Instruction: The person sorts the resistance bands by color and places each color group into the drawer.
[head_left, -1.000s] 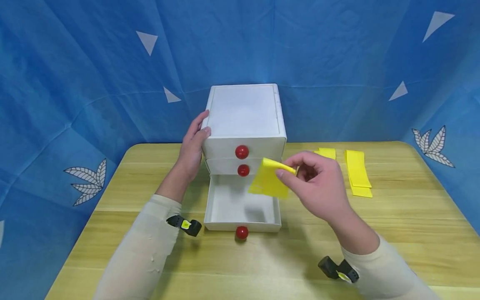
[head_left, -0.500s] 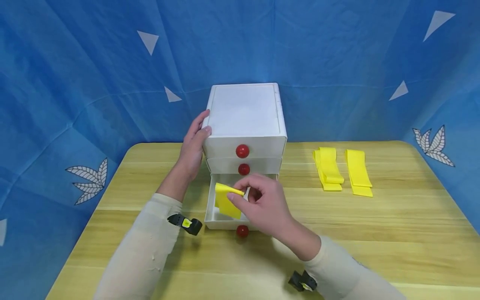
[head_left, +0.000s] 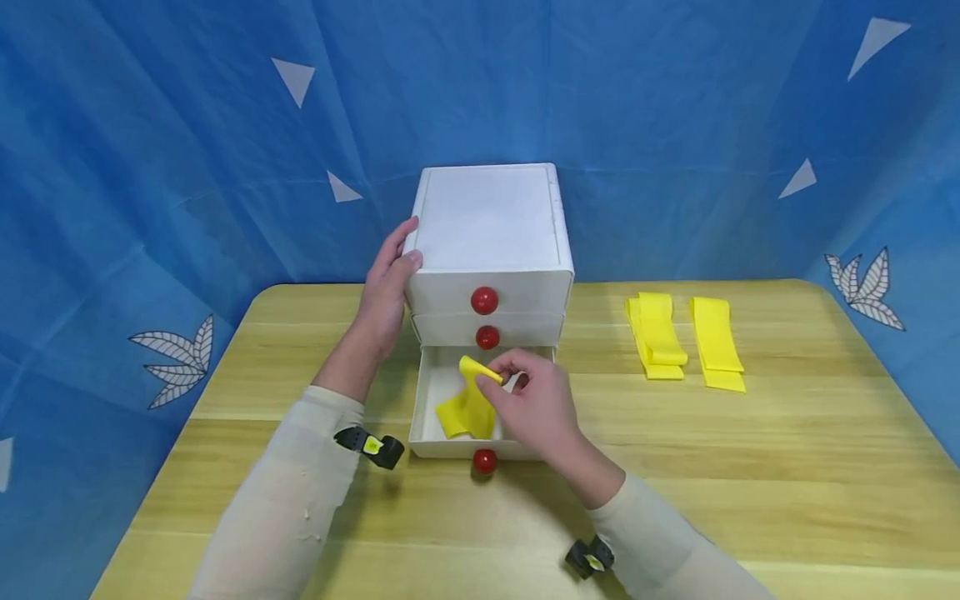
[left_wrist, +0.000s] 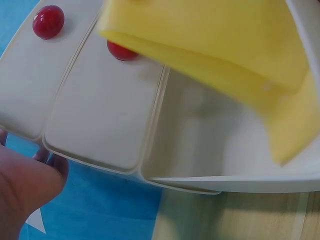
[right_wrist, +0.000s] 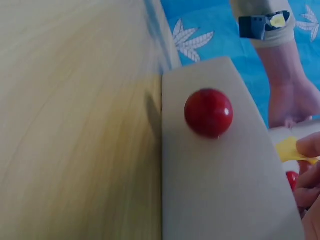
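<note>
My right hand (head_left: 536,404) pinches a folded yellow strip (head_left: 476,408) by its rolled upper edge, over the pulled-out bottom drawer (head_left: 431,392). The strip's lower end bends inside the drawer. In the left wrist view the yellow strip (left_wrist: 215,45) hides part of the drawer's interior (left_wrist: 200,135). My left hand (head_left: 384,300) rests against the left side of the white drawer cabinet (head_left: 487,217), with the thumb at its upper front corner. Red round knobs (head_left: 484,301) mark the drawers; the two upper drawers are closed.
Two more folded yellow strips, one (head_left: 657,337) nearer the cabinet and another (head_left: 717,343) farther right, lie on the wooden table (head_left: 787,467). A blue patterned cloth (head_left: 637,125) hangs behind the table. The drawer's front wall (right_wrist: 220,175) stands close in the right wrist view.
My right hand has carried the yellow strip leftward from beside the cabinet into the space over the open drawer, then slightly right, with the strip's lower end now folding. The left hand stays put.
</note>
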